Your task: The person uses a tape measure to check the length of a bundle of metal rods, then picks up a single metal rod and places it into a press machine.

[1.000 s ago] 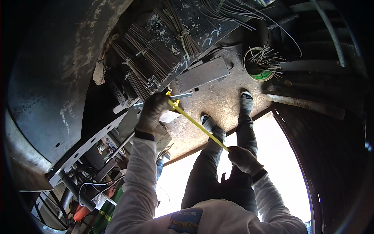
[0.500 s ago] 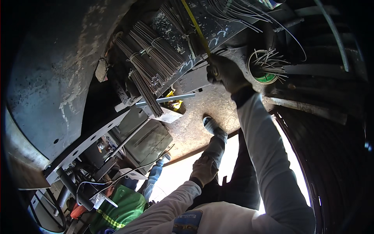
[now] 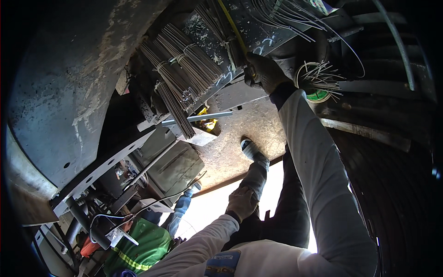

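My right hand (image 3: 266, 74), in a dark glove, is closed around a tape measure at the edge of a dark metal bench (image 3: 265, 39). The tape's yellow blade (image 3: 233, 27) runs out from the hand across the bench toward the far side; the case is mostly hidden by my fingers. Left of the blade lie bundles of thin metal rods (image 3: 191, 57) tied with wire. My left hand (image 3: 243, 202), also gloved, rests over my bent left knee, its fingers lying on the trouser leg and holding nothing.
Right of my right hand stands a round container (image 3: 318, 96) of short rods. Bent rods (image 3: 286, 21) lie on the bench's far right. A flat metal bar (image 3: 198, 119) and a yellow packet (image 3: 210, 123) sit below the bundles. Another person in green (image 3: 143, 244) is at lower left.
My right hand has shifted slightly farther away, with the tape measure still in it. My left hand stays on the knee. The whole view has shifted a little.
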Demonstrator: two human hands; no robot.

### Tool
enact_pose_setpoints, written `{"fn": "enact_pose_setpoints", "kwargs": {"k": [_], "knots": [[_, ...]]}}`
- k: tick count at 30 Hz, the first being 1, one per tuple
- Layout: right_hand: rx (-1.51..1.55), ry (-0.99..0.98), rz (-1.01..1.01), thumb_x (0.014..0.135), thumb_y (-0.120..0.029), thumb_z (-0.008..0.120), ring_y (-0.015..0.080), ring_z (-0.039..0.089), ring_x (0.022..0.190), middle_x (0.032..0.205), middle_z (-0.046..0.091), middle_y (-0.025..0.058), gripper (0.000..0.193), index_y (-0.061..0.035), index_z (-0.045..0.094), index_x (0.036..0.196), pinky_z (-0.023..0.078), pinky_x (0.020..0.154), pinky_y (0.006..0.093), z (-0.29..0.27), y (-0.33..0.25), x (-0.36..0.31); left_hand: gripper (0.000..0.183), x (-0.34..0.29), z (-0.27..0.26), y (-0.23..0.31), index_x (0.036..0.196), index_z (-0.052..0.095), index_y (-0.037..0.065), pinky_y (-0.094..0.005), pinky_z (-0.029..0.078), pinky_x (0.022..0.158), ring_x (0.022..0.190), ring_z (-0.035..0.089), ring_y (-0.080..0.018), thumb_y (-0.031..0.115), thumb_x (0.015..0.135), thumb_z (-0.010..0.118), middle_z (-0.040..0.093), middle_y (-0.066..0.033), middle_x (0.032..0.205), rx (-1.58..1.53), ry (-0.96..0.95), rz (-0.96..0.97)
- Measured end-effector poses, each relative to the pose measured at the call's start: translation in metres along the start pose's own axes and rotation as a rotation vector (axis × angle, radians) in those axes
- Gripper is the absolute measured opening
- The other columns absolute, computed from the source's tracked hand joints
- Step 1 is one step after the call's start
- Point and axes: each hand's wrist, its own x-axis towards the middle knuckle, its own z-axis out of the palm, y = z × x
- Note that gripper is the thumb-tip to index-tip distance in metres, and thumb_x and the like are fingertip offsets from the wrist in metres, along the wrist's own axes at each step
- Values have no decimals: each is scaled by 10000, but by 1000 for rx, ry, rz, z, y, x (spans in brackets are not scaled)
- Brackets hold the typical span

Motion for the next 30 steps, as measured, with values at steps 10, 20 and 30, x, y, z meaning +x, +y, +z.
{"fn": "enact_pose_setpoints", "kwargs": {"k": [10, 20, 30], "knots": [[-183, -15, -26, 949, -382, 596, 108, 563, 562, 672, 563, -4, 297, -93, 623, 885, 466, 513, 276, 1, 8, -10, 596, 3, 1, -2, 1342, 523, 128, -500, 276, 1101, 1347, 411, -321, 485, 867, 566, 477, -143, 1431, 8, 4, 12], [29, 73, 77, 968, -348, 537, 126, 451, 453, 578, 445, -11, 326, -99, 522, 757, 403, 442, 292, 16, 44, -35, 525, 1, -6, 1, 1265, 594, 96, -464, 360, 1066, 1273, 495, -331, 434, 864, 569, 541, -170, 1357, 24, 103, 61], [-35, 103, -3, 955, -302, 517, 151, 484, 480, 600, 481, 14, 273, -79, 552, 801, 414, 490, 321, 17, 64, -49, 561, 4, -3, -3, 1311, 558, 111, -462, 280, 1113, 1338, 423, -314, 460, 871, 563, 502, -150, 1405, 10, 29, 39]]}}
